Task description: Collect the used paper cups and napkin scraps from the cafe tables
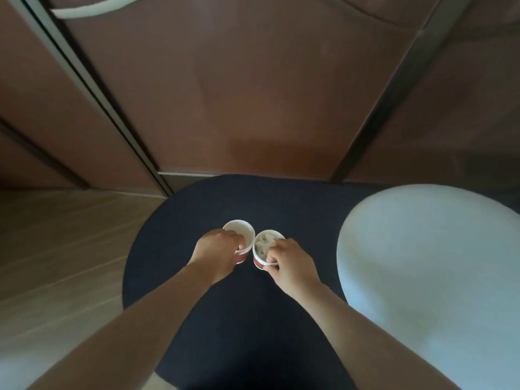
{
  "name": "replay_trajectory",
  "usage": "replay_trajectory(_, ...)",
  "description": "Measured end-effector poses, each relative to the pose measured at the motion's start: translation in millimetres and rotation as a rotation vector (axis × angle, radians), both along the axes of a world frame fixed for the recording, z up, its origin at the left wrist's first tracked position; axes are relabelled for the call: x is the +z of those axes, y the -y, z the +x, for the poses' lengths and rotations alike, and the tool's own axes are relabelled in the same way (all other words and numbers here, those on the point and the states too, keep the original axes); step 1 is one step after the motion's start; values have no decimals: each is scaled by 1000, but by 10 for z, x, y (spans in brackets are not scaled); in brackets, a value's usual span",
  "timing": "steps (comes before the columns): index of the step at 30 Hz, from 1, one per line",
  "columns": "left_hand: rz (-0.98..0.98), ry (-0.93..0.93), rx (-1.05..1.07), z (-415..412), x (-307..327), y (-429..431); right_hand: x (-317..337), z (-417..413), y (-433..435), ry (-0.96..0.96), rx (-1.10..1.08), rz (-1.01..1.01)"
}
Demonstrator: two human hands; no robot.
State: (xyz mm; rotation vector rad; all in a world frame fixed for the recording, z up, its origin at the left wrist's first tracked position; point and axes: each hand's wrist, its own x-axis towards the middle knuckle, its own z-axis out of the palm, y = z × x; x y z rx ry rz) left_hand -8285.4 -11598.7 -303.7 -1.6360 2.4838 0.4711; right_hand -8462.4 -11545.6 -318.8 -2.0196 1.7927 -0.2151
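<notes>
The left hand (216,250) covers the near rim and most of the red wall of the left white-lined paper cup (242,235); the right hand (289,264) hides the near right side of the right red paper cup (263,249). The crumpled white scraps (264,244) inside are too blurred to identify. The pale rounded chair seat (427,277) is cut off at right, the dark round table (253,198) at the near edge.

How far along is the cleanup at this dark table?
Done: napkin scraps already sit inside the right cup. In hand: the left hand has a grip on the left cup, the right hand on the right cup's rim; both cups are side by side over the dark round table. Left: carrying them off; other tables are out of view.
</notes>
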Motion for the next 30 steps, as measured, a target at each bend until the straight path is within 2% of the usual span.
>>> replay_trajectory(5, 83, 174, 50, -18, -412, -107, -409, 92, 62, -83, 73, 103)
replay_trajectory(9, 109, 228, 54, -2, -641, -184, -600, 126, 56, -107, 115, 168)
replay_trajectory(17, 82, 227, -27, -30, -774, -240, -671, 26, 41, -65, 166, 186)
replay_trajectory(24, 59, 87, 71, -68, -580, -257, -506, -10, 67, -22, 161, 142)
replay_trajectory(30, 6, 53, 84, -9, -399, -350, -313, 12, -39, -10, 128, 88)
